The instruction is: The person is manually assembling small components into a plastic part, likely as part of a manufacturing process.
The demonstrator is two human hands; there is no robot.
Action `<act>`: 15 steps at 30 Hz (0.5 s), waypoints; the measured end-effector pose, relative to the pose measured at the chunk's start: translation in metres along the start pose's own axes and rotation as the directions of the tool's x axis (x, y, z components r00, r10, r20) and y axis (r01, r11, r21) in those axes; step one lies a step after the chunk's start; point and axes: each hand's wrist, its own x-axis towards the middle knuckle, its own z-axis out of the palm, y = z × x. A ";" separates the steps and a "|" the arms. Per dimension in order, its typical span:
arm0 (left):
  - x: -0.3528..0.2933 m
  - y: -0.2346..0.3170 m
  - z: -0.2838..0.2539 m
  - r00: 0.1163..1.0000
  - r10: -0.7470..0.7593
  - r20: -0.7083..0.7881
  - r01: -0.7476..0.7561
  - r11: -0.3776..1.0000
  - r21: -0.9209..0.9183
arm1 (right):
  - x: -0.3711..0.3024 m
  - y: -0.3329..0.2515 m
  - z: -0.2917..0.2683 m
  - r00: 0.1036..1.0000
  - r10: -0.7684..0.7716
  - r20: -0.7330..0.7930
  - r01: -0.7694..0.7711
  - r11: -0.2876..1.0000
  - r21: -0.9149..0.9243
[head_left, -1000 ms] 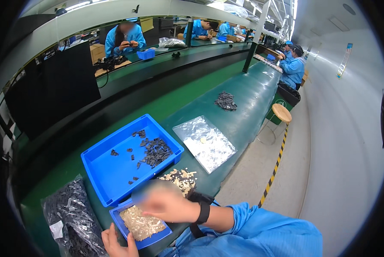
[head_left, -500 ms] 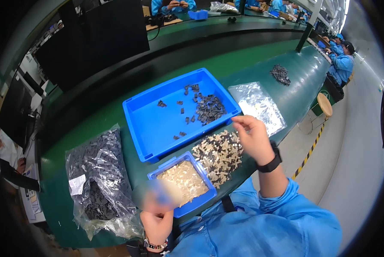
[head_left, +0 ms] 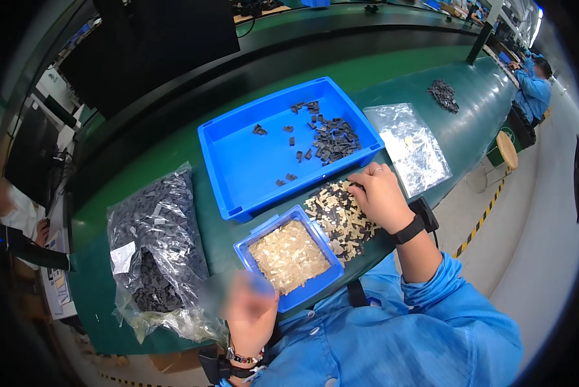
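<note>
Head-worn view (fisheye), downward over workbench (head_left: 477, 84)

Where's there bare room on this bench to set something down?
Free: the left part of the large blue tray, beside its black parts; a narrow green mat strip between the bulging bag and small blue bin.
Crowded: between that bin and the right hand, where a loose beige-and-black pile spreads.

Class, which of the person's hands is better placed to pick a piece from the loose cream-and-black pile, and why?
Probably the right hand: it is already at the loose pile's edge, while the small blue tray lies between the left hand and that pile.
</note>
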 end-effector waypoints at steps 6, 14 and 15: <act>0.002 0.012 -0.005 0.998 -0.047 0.049 0.043 0.996 0.080 | 0.004 0.001 0.000 0.998 0.065 -0.013 -0.062 0.980 0.187; 0.007 0.012 -0.008 0.997 0.066 -0.026 -0.060 0.978 0.199 | 0.005 0.007 -0.002 0.982 0.167 0.091 -0.190 0.904 0.383; 0.008 0.013 -0.008 0.993 0.090 -0.071 -0.074 0.977 0.198 | 0.005 0.005 -0.004 0.990 0.123 0.064 -0.136 0.943 0.302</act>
